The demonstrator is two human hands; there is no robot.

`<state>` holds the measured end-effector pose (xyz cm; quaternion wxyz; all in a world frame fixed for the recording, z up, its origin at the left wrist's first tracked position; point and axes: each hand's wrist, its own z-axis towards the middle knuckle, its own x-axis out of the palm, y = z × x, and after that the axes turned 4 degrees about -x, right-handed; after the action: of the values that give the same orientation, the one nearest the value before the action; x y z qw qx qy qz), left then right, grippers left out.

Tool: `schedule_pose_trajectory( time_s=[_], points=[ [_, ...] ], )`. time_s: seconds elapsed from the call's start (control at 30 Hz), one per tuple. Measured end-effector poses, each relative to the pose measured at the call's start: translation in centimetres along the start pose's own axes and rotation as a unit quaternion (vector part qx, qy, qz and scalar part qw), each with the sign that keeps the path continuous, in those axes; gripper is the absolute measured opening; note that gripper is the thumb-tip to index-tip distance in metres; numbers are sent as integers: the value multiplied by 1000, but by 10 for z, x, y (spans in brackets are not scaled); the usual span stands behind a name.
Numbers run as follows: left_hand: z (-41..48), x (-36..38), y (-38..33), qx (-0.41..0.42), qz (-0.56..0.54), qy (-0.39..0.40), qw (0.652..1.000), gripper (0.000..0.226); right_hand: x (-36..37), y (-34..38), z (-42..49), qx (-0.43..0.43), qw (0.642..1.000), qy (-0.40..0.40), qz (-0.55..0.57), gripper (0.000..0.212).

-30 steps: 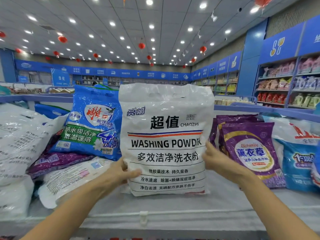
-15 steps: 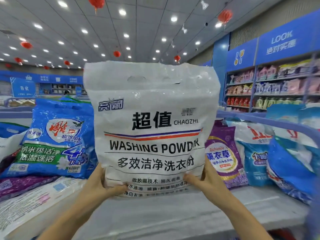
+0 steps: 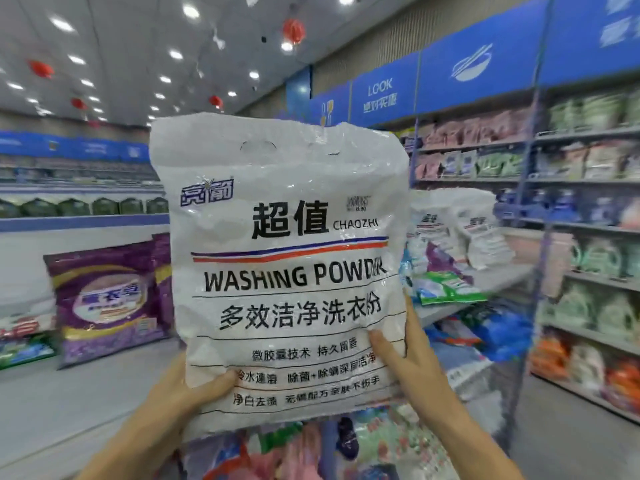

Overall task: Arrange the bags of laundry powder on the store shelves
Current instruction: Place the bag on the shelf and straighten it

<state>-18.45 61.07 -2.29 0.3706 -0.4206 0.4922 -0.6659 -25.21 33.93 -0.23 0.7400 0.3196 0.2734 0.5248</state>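
Observation:
A large white bag (image 3: 287,271) printed "WASHING POWDER" fills the middle of the view, held upright in the air. My left hand (image 3: 187,389) grips its lower left edge with the thumb across the front. My right hand (image 3: 405,358) grips the lower right edge, thumb on the front as well. Two matching white bags (image 3: 464,226) stand on a shelf (image 3: 495,275) to the right, behind the held bag. A purple powder bag (image 3: 104,303) leans on the grey shelf top (image 3: 69,393) at the left.
A green and white bag (image 3: 446,289) lies on the right shelf among other packs. Blue bags (image 3: 498,334) sit on the level below. Tall wall shelving (image 3: 588,237) full of goods runs along the right, with an aisle floor (image 3: 568,441) before it.
The view has swung to the right and the white bag has risen with both hands still on it. The blue bag at the left has left the view; the right shelf with white bags has appeared.

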Motion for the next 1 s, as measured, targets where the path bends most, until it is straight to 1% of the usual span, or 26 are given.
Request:
schedule_pose_trajectory(
  time_s=[0.03, 0.07, 0.1, 0.2, 0.3, 0.33, 0.43, 0.53, 0.63, 0.7, 0.77, 0.83, 0.9, 0.93, 1.0],
  points=[
    [5, 27, 7, 5, -3, 12, 1000, 92, -28, -2, -5, 7, 1000, -9, -4, 59],
    [11, 54, 17, 14, -4, 20, 1000, 93, -55, -4, -9, 14, 1000, -17, -8, 59],
    [17, 81, 27, 18, -7, 22, 1000, 87, -83, -5, -14, 17, 999, -25, -14, 60],
    [29, 149, 54, 27, -18, 16, 999, 51, -149, -6, -25, 27, 998, -40, -30, 60],
    [45, 220, 82, 5, -27, 3, 1000, 23, -217, -11, -35, 38, 997, -50, -45, 55],
    [52, 241, 87, -5, -36, -13, 999, 20, -236, -14, -36, 43, 997, -52, -46, 55],
    [74, 298, 101, -2, 11, -40, 999, 16, -287, -29, -32, 50, 996, -67, -40, 58],
    [99, 346, 107, -2, 36, -48, 998, 15, -334, -53, -20, 68, 993, -85, -34, 55],
    [129, 389, 114, 4, 68, -46, 997, 12, -378, -85, 2, 78, 993, -83, -37, 57],
    [156, 412, 122, 14, 75, -50, 996, 12, -407, -107, 25, 88, 993, -74, -30, 55],
    [185, 437, 130, 21, 84, -54, 995, 3, -436, -130, 53, 92, 993, -65, -30, 53],
    [219, 461, 136, 32, 84, -62, 994, 13, -467, -152, 83, 101, 992, -66, -31, 50],
    [249, 489, 136, 46, 87, -76, 992, 13, -496, -173, 115, 103, 990, -83, -39, 51],
    [263, 503, 136, 49, 85, -73, 992, 9, -510, -184, 131, 100, 989, -97, -39, 53],
    [289, 528, 138, 44, 80, -67, 994, 11, -533, -202, 161, 91, 987, -126, -43, 52]
  ],
)
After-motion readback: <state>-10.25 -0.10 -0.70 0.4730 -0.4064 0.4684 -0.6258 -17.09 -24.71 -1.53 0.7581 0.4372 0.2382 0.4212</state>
